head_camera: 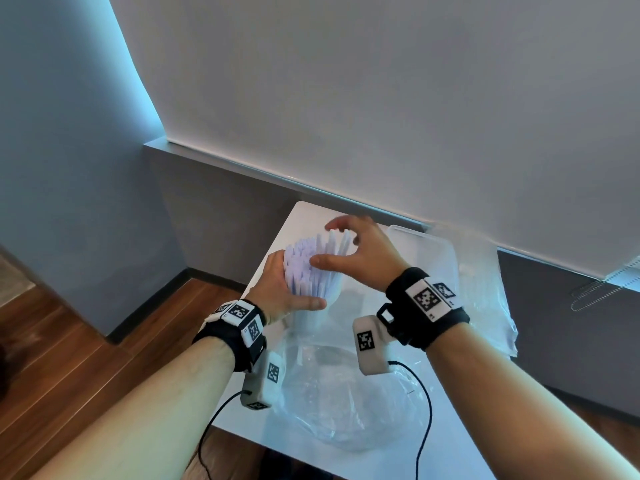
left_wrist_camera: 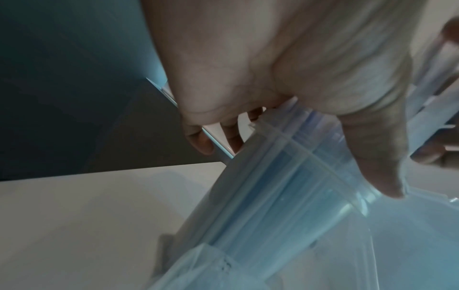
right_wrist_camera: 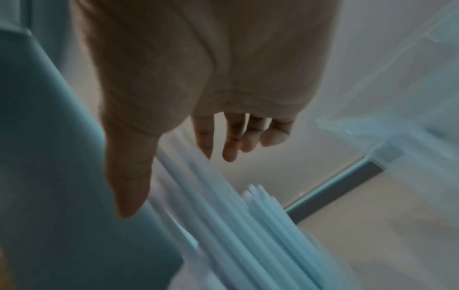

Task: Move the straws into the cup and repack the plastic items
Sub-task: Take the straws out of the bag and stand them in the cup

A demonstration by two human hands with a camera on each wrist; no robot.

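A bundle of white straws (head_camera: 311,261) stands tilted in a clear plastic cup (head_camera: 313,318) above the white table. My left hand (head_camera: 298,282) grips the cup and straws from the left, thumb across the front. In the left wrist view the thumb (left_wrist_camera: 377,160) presses on the ribbed cup (left_wrist_camera: 285,186) and the other fingers curl round its far side. My right hand (head_camera: 332,244) hovers open over the straw tops, fingers spread and thumb by the bundle. The right wrist view shows its straight fingers (right_wrist_camera: 231,145) just above the straws (right_wrist_camera: 236,215).
A crumpled clear plastic bag (head_camera: 339,403) lies on the white table (head_camera: 467,445) in front of the cup. More clear plastic wrapping (head_camera: 478,271) sits at the right, against the wall. The table's left edge drops to a wooden floor (head_camera: 86,358).
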